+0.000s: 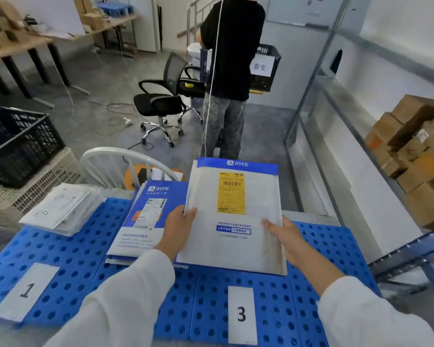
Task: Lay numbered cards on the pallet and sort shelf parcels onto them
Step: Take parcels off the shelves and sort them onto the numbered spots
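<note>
Now left hand (179, 227) and right hand (285, 236) pinch the envelope (236, 221) by its side edges over the pallet (85, 259), beyond card 3 (241, 314) toward the far edge; probably light, floppy, slick, so a two-edge hold suits.

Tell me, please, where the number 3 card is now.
In the head view, the number 3 card lies on the blue pallet, lower right of centre, just below the held mailer.

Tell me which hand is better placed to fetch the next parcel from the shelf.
Probably the right. The right hand holds the envelope on the side towards the shelf of cardboard boxes; the left hand holds its far edge, by the pile of blue envelopes.
</note>
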The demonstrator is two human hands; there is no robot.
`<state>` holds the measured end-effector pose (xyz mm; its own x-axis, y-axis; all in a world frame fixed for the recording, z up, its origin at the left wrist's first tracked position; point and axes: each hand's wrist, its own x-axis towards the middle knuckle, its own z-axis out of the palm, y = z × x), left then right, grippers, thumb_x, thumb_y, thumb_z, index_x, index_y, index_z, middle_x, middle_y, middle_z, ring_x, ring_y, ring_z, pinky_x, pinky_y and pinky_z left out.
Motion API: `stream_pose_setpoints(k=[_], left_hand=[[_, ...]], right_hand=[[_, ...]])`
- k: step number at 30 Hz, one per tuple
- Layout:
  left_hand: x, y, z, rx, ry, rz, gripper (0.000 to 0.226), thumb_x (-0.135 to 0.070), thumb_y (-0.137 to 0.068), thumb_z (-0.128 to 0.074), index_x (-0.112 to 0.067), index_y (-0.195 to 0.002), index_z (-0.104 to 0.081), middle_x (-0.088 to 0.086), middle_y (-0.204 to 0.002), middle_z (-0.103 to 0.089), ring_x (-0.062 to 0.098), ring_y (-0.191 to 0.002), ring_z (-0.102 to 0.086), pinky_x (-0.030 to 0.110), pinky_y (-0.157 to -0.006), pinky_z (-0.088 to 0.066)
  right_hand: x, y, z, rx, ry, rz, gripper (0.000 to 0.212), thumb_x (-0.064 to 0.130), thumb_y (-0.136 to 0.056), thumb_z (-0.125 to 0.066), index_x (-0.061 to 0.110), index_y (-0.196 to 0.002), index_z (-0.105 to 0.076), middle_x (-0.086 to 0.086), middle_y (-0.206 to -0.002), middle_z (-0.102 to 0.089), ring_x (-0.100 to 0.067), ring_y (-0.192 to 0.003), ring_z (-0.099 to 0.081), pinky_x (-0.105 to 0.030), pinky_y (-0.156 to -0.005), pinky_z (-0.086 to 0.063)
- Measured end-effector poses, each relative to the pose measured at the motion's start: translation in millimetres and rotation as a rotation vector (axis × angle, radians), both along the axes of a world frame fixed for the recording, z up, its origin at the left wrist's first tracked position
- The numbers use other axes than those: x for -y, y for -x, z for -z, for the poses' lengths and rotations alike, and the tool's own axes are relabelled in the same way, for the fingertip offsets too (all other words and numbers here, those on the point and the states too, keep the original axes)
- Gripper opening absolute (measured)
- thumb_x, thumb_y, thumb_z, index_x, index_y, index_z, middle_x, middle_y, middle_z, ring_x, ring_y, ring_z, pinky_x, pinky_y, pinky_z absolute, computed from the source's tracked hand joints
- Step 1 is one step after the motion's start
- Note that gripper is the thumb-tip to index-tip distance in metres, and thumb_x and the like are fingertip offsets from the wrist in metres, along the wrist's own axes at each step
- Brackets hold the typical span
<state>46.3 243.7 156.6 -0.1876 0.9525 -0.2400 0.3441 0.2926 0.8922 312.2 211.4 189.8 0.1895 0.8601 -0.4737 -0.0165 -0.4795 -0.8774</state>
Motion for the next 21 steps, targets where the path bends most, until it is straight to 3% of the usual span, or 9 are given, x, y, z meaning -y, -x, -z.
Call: stream_pose_setpoints(k=[2,4,6,12,16,21], left_hand=[[-9.0,20.9,3.7,-0.053,0.006,-0.024,0.023,-0.047,-0.095,-0.049,-0.026,-0.105,-0.051,-0.012,-0.093,-0.057,0.008,-0.081,-0.057,0.022,-0.066,-0.042],[-17.3,44.4,8.9,-0.106,0.02,-0.05,0.026,-0.05,-0.094,-0.047,-0.027,-0.107,-0.051,-0.01,-0.097,-0.058,0.011,-0.086,-0.059,0.035,-0.081,-0.05],[-25.4,68.4,14.4,-0.105,0.022,-0.073,0.027,-0.046,-0.095,-0.049,-0.022,-0.106,-0.054,-0.003,-0.102,-0.061,0.017,-0.092,-0.06,0.043,-0.089,-0.051],[-42.0,137.1,35.7,-0.083,0.008,-0.103,0.024,-0.034,-0.097,-0.051,-0.013,-0.101,-0.06,0.004,-0.095,-0.064,0.018,-0.086,-0.061,0.031,-0.073,-0.047],[-45.4,167.4,49.9,-0.119,0.034,-0.138,0.018,-0.031,-0.097,-0.052,-0.015,-0.095,-0.06,-0.001,-0.088,-0.062,0.014,-0.079,-0.058,0.022,-0.062,-0.039],[-51.2,186.6,65.2,-0.13,0.091,-0.152,0.018,-0.028,-0.097,-0.052,-0.013,-0.097,-0.062,0.001,-0.092,-0.063,0.018,-0.085,-0.058,0.028,-0.072,-0.039]], right_hand=[[-12.0,22.3,4.1,-0.015,0.003,-0.009,0.039,0.026,-0.088,-0.069,0.016,-0.123,-0.057,-0.004,-0.111,-0.07,-0.023,-0.1,-0.067,-0.041,-0.086,-0.055],[-24.2,45.1,10.3,-0.026,0.011,-0.035,0.037,0.025,-0.088,-0.07,0.016,-0.122,-0.057,-0.003,-0.11,-0.071,-0.022,-0.097,-0.068,-0.037,-0.079,-0.056],[-36.6,67.8,17.8,-0.02,0.021,-0.069,0.038,0.025,-0.088,-0.07,0.016,-0.122,-0.057,-0.002,-0.11,-0.071,-0.021,-0.099,-0.068,-0.039,-0.084,-0.055],[-69.4,133.8,43.8,0.005,0.101,-0.2,0.042,0.023,-0.087,-0.071,0.014,-0.125,-0.054,-0.003,-0.116,-0.067,-0.021,-0.102,-0.065,-0.042,-0.093,-0.053],[-82.5,165.0,60.0,0.169,0.143,-0.31,0.041,0.02,-0.089,-0.068,0.009,-0.127,-0.053,-0.006,-0.121,-0.064,-0.022,-0.104,-0.063,-0.037,-0.091,-0.052],[-89.9,187.8,75.3,0.303,0.181,-0.374,0.042,0.02,-0.088,-0.066,0.007,-0.126,-0.051,-0.008,-0.123,-0.06,-0.023,-0.109,-0.059,-0.037,-0.094,-0.05]])
